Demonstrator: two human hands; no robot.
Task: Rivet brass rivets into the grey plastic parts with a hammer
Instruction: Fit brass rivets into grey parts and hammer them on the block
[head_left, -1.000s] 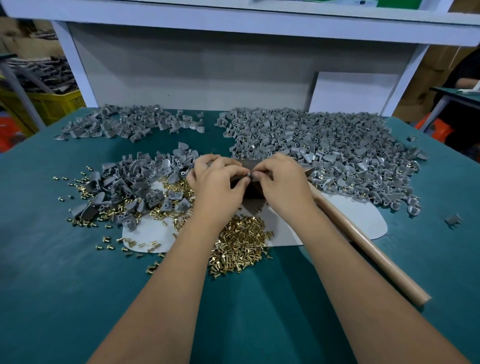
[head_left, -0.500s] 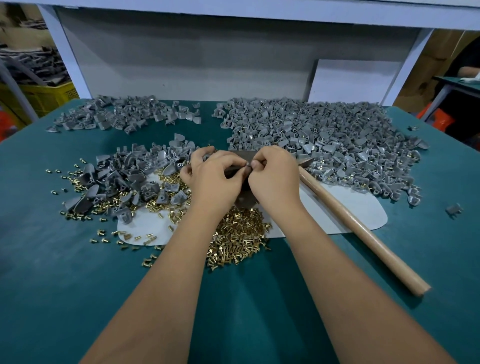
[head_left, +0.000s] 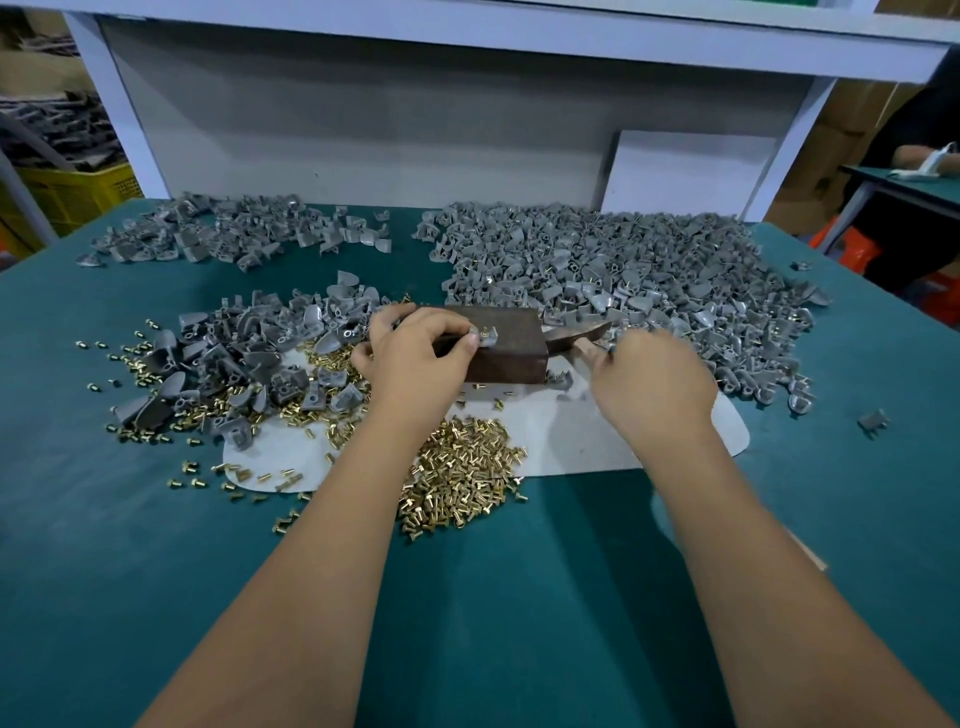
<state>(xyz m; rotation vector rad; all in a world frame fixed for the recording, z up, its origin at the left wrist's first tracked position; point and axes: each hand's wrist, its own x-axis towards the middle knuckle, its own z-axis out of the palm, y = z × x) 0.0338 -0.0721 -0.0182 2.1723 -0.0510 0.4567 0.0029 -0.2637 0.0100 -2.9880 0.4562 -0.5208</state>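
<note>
Nearby, rivet heap (head_left: 462, 473) beside left hand (head_left: 415, 358); right hand (head_left: 649, 379) blurred, perhaps gripping hammer (head_left: 576, 338).

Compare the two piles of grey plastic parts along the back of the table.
The back-left pile is small, thin and scattered, with green table showing between its parts; the back-right pile is far bigger and densely heaped. Brass rivet pins stick out of several parts in the back-right pile; none are visible in the back-left pile. Both hold the same grey wedge-shaped parts.

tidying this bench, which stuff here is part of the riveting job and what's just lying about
In use: grey part pinched by left hand; brown block; hammer gripped by right hand; brass rivets; grey parts pile.
Lying about: white board; yellow crate.
</note>
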